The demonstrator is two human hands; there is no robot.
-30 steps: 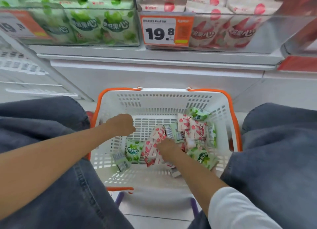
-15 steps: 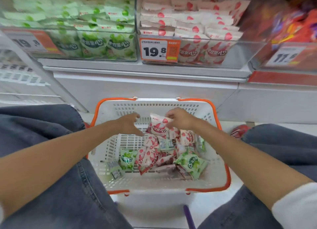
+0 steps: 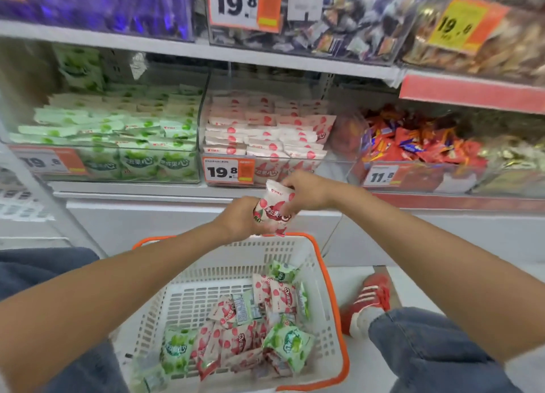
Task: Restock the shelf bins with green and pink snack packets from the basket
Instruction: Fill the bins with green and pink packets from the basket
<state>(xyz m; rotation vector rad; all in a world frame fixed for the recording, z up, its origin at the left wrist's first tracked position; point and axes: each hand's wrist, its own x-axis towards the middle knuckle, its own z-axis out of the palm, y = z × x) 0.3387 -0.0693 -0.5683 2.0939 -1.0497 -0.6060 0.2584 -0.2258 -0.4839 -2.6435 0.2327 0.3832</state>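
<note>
pink packet (image 3: 272,208): upright, clamped by left hand (image 3: 239,220) low, right hand (image 3: 306,192) on top
pink bin (image 3: 265,140): just beyond packet, right hand nearer

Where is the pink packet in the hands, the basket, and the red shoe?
pink packet (image 3: 272,208), head view, its printed front.
basket (image 3: 333,292), head view, its orange right rim.
red shoe (image 3: 368,298), head view, its striped side.

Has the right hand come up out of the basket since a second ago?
Yes. The right hand has risen from among the packets in the basket, above its rim, toward the pink bin, sharing a pink packet with the left hand.
</note>
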